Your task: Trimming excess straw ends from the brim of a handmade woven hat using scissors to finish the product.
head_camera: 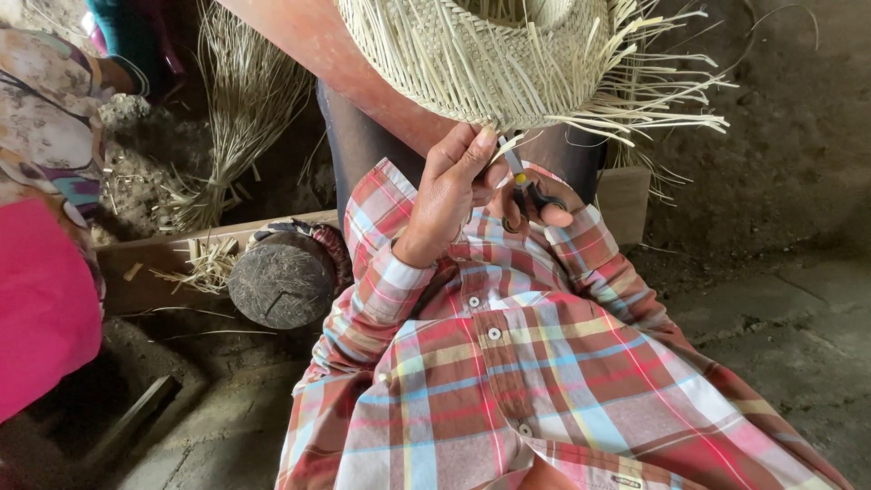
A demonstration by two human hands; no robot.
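Dirt floor below; fingers pinch woven hat's edge.

The person wears a long-sleeved plaid shirt in red, pink, pale blue, yellow and white checks. It buttons down the front with small white buttons set along a placket. The sleeves reach the wrists and end in cuffs of the same plaid cloth. A small dark label is sewn near the lower hem. Both hands, left hand and right hand, are bare, with no rings or gloves visible.
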